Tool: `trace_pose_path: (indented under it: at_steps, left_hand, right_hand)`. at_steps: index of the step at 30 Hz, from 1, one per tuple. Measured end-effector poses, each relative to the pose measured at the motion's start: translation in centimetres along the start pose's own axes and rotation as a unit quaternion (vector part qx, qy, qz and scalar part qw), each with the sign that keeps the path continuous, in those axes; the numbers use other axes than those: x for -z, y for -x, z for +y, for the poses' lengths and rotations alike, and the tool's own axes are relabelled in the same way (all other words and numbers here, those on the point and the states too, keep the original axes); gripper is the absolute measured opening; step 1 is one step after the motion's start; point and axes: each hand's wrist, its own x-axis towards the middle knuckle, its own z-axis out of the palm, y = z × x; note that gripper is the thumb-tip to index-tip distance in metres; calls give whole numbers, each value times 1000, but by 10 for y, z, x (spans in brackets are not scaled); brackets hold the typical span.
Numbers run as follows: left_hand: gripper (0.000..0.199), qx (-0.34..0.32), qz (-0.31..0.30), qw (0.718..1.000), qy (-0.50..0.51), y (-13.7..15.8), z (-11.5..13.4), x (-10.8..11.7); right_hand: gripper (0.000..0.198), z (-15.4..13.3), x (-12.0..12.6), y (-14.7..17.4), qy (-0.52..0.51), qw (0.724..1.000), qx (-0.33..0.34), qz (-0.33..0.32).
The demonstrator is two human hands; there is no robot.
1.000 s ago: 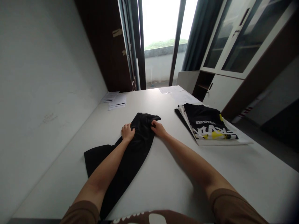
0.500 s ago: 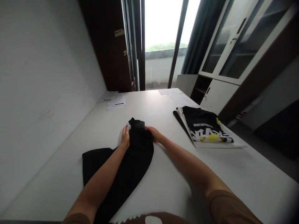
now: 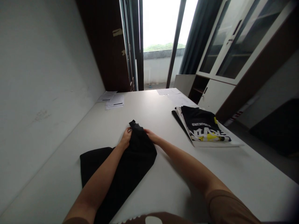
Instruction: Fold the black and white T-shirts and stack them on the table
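A black garment [image 3: 130, 161] lies on the white table [image 3: 163, 186] in front of me, running from near my body to a narrow far end that stands raised. My left hand [image 3: 126, 138] grips the left side of that far end. My right hand [image 3: 150, 136] pinches its right side. Both forearms reach over the cloth. To the right, apart from my hands, sits a stack of folded shirts [image 3: 203, 129], with a black one with white and yellow print on top.
Papers [image 3: 113, 100] lie at the table's far left by the wall, more sheets [image 3: 171, 92] at the far middle. A white wall runs along the left. A glass-door cabinet [image 3: 229, 62] stands at the right, beyond the table edge. A window is straight ahead.
The garment's far end, spread flat a second ago, has been gathered and lifted toward me. Both hands have closed in on it and drawn slightly nearer.
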Motion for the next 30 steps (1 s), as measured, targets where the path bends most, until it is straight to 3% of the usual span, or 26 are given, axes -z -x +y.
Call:
trace_pose_path:
  at_steps: [5, 8, 12, 15, 20, 26, 30]
  left_hand:
    - [56, -62, 22, 995, -79, -3, -12, -4]
    - [68, -117, 0, 983, -145, 0, -10, -6]
    - [81, -114, -39, 988, -96, 6, -4, -8]
    - [86, -81, -34, 996, -19, 5, -3, -7]
    - [76, -26, 21, 999, 1, -1, 0, 2]
    - [39, 24, -14, 999, 31, -1, 9, 9]
    - [31, 21, -24, 999, 34, 2, 11, 9]
  right_hand:
    - [40, 10, -11, -2, 49, 997, 35, 52]
    - [39, 13, -11, -2, 69, 995, 44, 58]
    - [30, 13, -7, -1, 51, 996, 39, 64]
    - [25, 12, -5, 0, 31, 996, 21, 85]
    - [23, 7, -7, 3, 20, 996, 16, 86]
    - [25, 2, -10, 5, 18, 994, 3, 108]
    - [28, 0, -6, 3, 29, 990, 27, 137]
